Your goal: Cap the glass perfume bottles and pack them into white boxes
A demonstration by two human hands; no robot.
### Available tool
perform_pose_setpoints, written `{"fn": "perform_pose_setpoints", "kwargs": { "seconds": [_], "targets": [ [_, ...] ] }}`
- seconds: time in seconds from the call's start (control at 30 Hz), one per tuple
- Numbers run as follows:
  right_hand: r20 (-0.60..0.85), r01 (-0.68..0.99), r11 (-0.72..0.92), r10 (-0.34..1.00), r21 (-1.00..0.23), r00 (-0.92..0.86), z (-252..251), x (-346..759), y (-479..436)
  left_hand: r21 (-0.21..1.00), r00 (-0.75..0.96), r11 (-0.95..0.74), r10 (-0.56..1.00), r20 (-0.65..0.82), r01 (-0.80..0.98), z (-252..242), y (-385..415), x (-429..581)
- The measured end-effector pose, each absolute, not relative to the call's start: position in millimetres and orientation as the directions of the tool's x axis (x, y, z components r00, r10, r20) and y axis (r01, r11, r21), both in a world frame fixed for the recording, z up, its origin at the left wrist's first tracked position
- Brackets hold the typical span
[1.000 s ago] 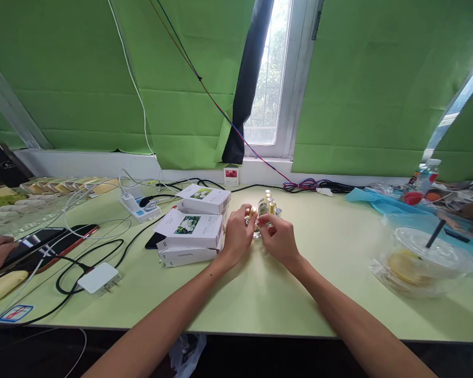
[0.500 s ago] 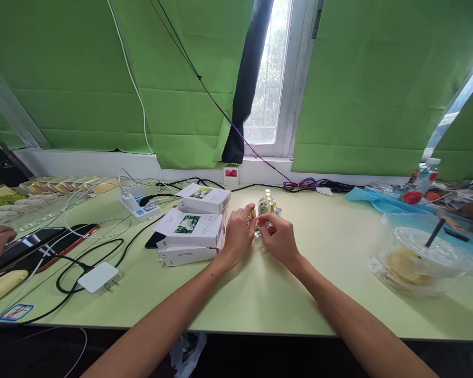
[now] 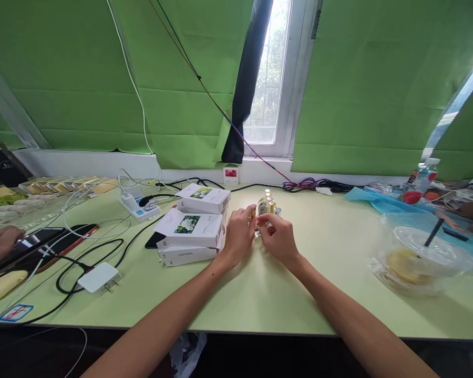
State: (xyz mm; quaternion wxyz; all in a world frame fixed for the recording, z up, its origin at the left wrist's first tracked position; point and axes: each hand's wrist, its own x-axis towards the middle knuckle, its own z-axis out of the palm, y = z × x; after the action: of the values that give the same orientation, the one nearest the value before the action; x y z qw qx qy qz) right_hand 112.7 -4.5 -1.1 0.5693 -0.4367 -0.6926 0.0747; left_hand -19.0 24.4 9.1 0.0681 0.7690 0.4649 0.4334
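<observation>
Currently, left hand (image 3: 239, 235) pinches gold-capped bottle (image 3: 253, 213) just right of boxes (image 3: 201, 231); right hand (image 3: 278, 234), farther right of boxes, curled, can't tell grip.

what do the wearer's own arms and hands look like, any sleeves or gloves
The left forearm and right forearm are bare, no sleeves in view. The left hand and right hand are ungloved; no watch or bracelet shows. A small dark spot marks the left forearm.

Gold-capped bottles (image 3: 271, 205) partly behind right hand (image 3: 278, 234)
</observation>
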Motion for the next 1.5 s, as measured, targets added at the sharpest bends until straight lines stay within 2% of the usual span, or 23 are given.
{"fn": "perform_pose_setpoints", "kwargs": {
  "seconds": [0.2,0.53,0.8,1.03,1.3,1.5],
  "targets": [
    [0.724,0.523,0.605,0.689,-0.601,0.034,-0.5,113.2,-4.6,0.526,0.191,-0.571,0.77,0.608,0.63,8.8,21.6,-18.7],
    [0.732,0.499,0.601,0.673,-0.624,0.105,5.0,112.6,-9.3,0.617,0.212,-0.524,0.835,0.508,0.587,7.2,19.1,-20.9],
    [0.702,0.495,0.604,0.712,-0.625,0.017,7.4,112.5,-10.4,0.678,0.171,-0.485,0.862,0.477,0.552,2.8,19.2,-18.7],
    [0.679,0.525,0.615,0.728,-0.588,-0.093,0.0,109.4,-5.3,0.678,0.171,-0.464,0.874,0.454,0.569,-8.4,26.2,-15.4],
    [0.685,0.539,0.603,0.726,-0.588,-0.064,-4.5,108.9,-1.9,0.697,0.183,-0.467,0.877,0.445,0.544,-11.1,22.3,-11.6],
    [0.702,0.556,0.599,0.711,-0.576,-0.039,-7.0,108.2,1.1,0.679,0.143,-0.432,0.887,0.438,0.594,-13.4,23.2,-11.1]
  ]
}}
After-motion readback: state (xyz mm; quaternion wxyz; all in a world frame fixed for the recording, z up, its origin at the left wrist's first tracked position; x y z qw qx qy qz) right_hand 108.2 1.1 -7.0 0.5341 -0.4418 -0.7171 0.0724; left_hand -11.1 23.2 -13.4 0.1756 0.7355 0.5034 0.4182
